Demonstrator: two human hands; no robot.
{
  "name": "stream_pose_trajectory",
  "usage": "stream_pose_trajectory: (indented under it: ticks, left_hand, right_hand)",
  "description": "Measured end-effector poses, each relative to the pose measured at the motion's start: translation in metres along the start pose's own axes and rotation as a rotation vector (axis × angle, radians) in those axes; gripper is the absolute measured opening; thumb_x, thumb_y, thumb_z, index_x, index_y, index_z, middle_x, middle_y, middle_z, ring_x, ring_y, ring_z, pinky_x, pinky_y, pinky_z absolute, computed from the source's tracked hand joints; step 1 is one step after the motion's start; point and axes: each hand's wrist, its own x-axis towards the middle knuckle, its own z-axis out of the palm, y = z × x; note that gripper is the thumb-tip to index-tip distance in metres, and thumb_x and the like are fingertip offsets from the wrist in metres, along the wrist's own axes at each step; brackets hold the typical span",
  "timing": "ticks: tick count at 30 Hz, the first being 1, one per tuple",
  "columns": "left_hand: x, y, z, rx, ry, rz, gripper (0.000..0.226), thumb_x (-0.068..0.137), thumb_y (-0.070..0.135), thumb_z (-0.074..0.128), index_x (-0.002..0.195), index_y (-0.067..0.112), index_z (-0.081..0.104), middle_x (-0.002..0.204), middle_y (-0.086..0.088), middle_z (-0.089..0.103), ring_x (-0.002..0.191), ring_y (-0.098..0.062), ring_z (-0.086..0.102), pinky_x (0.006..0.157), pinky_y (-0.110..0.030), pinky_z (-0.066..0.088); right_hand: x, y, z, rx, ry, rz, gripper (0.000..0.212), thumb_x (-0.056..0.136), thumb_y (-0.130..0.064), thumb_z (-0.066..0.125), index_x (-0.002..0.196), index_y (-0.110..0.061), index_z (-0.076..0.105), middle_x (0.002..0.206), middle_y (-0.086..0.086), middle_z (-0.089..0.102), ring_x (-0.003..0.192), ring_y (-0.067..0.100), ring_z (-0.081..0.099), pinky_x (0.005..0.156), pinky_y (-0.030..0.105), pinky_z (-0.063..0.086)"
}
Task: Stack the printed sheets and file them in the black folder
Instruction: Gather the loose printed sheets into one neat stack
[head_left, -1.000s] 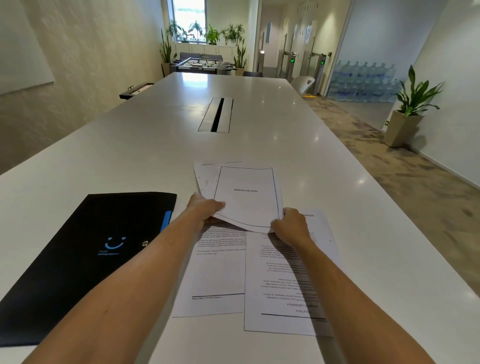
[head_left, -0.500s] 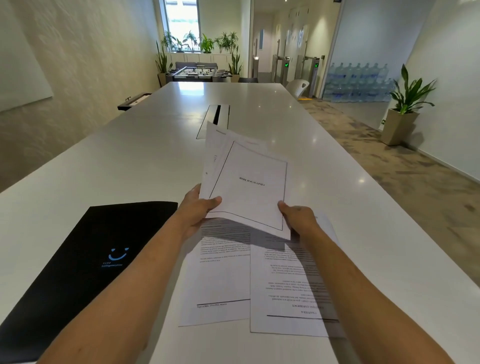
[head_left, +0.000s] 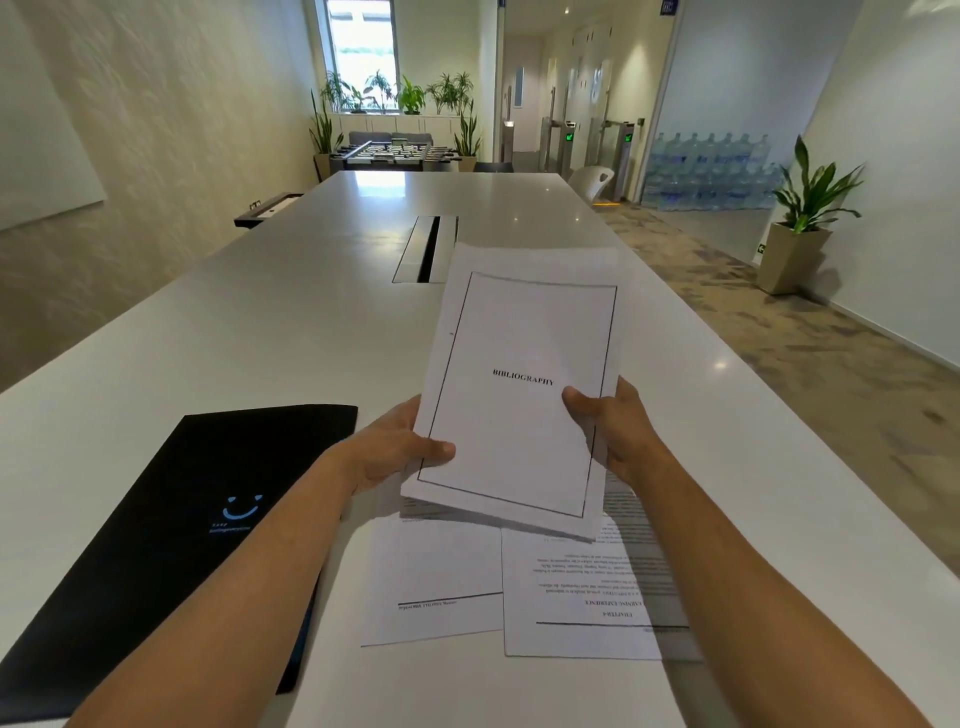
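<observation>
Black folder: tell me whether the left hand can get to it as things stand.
Probably yes, but not freely. The black folder lies closed on the table just left of the left hand, with nothing between them. That hand is busy gripping the held sheets together with the right hand, so it must let go first.

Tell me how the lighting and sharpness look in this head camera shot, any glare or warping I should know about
Head view: daylight from the far window glares on the glossy table; the held sheets are sharp enough to read "BIBLIOGRAPHY" and shade the sheets lying on the table, whose small print is illegible; wide-angle distortion bows the walls and stretches the forearms; the black folder is evenly lit.
</observation>
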Motion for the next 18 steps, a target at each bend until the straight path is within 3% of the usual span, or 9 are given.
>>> stream_pose_trajectory:
  ticks: [4,6,8,11,15,18]
  left_hand:
    - [0.003,0.03,0.005,0.054,0.233,0.228,0.042,0.084,0.008,0.071,0.119,0.025,0.055,0.106,0.012,0.072,0.103,-0.006,0.066,0.08,-0.019,0.053]
    - [0.008,0.044,0.006,0.096,0.356,0.347,0.043,0.084,0.014,0.072,0.12,0.025,0.053,0.114,0.006,0.068,0.107,-0.012,0.064,0.088,-0.028,0.051]
    - [0.012,0.052,0.008,0.115,0.397,0.417,0.041,0.086,0.018,0.069,0.122,0.027,0.05,0.121,0.004,0.064,0.109,-0.01,0.062,0.089,-0.027,0.051]
    - [0.015,0.054,0.014,0.128,0.443,0.449,0.037,0.088,0.022,0.067,0.12,0.023,0.047,0.119,0.007,0.061,0.102,0.0,0.062,0.079,-0.014,0.051]
    - [0.014,0.041,0.03,0.021,0.495,0.468,0.034,0.086,0.002,0.065,0.106,0.022,0.047,0.11,-0.005,0.064,0.1,-0.017,0.065,0.076,-0.019,0.053]
    - [0.012,0.039,0.048,0.011,0.574,0.504,0.037,0.086,0.0,0.06,0.106,0.029,0.05,0.107,0.003,0.063,0.095,-0.005,0.064,0.073,-0.014,0.051]
  right_hand:
    - [-0.009,-0.036,0.009,-0.188,-0.002,-0.261,0.027,0.084,-0.024,0.072,0.111,-0.025,0.066,0.104,-0.004,0.075,0.096,0.017,0.071,0.08,0.033,0.058]
    - [-0.014,-0.052,0.014,-0.215,-0.002,-0.341,0.023,0.083,-0.029,0.072,0.106,-0.031,0.067,0.099,-0.011,0.075,0.093,0.014,0.071,0.075,0.027,0.059]
    - [-0.018,-0.062,0.017,-0.239,0.007,-0.392,0.024,0.081,-0.036,0.072,0.104,-0.034,0.066,0.1,-0.012,0.074,0.094,0.014,0.071,0.076,0.028,0.059]
    - [-0.022,-0.06,0.013,-0.271,0.001,-0.407,0.028,0.082,-0.031,0.073,0.109,-0.031,0.065,0.105,-0.007,0.073,0.098,0.015,0.07,0.081,0.031,0.058]
    - [-0.032,-0.043,0.01,-0.239,0.067,-0.383,0.04,0.074,-0.025,0.073,0.112,-0.017,0.064,0.106,0.006,0.072,0.098,0.023,0.069,0.086,0.042,0.056]
    - [-0.039,-0.037,0.016,-0.246,0.154,-0.412,0.027,0.071,-0.02,0.071,0.097,-0.027,0.067,0.089,-0.011,0.074,0.086,0.012,0.07,0.079,0.038,0.059]
